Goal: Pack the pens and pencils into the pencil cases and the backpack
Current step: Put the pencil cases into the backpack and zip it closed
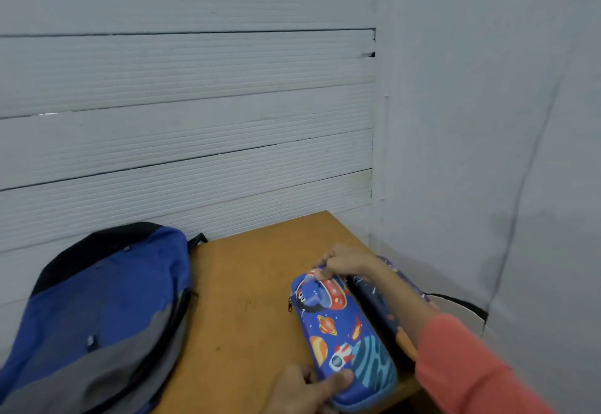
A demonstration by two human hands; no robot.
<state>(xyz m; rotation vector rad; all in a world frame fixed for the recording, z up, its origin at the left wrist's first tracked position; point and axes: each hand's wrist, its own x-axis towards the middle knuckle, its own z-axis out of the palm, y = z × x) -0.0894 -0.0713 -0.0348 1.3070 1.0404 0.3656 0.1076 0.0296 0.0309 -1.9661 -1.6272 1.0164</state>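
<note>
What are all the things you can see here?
backpack: one, blue, grey and black, left on the table
space pencil case: one, blue with rocket and planets, right of the backpack
dark pencil case: one, navy, beside the space one, partly under the right arm
table: one, brown, underneath
wall panels: several, white, behind the table
sleeve: one, coral, right arm
left hand: one, grips the space case's near end
right hand: one, grips its far end

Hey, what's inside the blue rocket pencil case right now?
Nothing inside shows. The blue rocket pencil case lies flat on the table, its printed lid covering the inside. The right hand grips its far end, the left hand holds its near end.
</note>
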